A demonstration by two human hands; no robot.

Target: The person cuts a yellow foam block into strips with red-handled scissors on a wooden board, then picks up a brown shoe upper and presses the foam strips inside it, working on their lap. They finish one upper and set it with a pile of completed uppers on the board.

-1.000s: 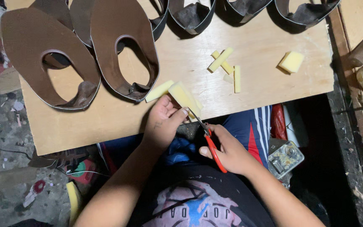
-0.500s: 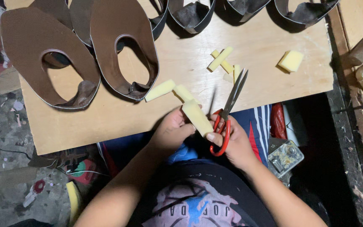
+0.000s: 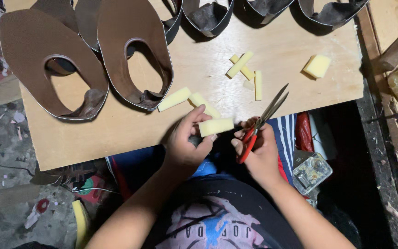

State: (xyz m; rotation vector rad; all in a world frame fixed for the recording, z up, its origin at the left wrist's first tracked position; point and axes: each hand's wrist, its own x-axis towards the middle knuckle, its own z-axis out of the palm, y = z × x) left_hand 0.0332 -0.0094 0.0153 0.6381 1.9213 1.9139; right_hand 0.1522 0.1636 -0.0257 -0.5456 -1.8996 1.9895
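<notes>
Head view, looking down on a plywood worktop (image 3: 272,41) with brown leather shoe uppers (image 3: 134,55) ranged along its far side. I see two large uppers lying flat at far left and several darker ones partly cut off by the top edge.

Progress, as I judge it: several pale yellow foam strips (image 3: 240,64) already lie cut on the worktop. Two lie end to end near the front edge, a crossed pair and a single upright one sit mid-board, and a squarer yellow block (image 3: 317,66) rests apart at far right. No strip appears fitted into any upper, so cutting looks partly done and whatever follows looks not yet begun.

My left hand (image 3: 187,143) is closed around one foam piece (image 3: 216,126), pinching its left end between thumb and fingers. The piece is held just off the front edge of the worktop, above my lap. Its long axis runs nearly level across the frame, left to right, with the free end pointing toward the other hand.

My right hand (image 3: 259,147) grips red-handled scissors (image 3: 263,117), fingers through the loops. The blades point up and to the right, over the worktop edge, and stand only slightly parted, clear of the foam piece.
</notes>
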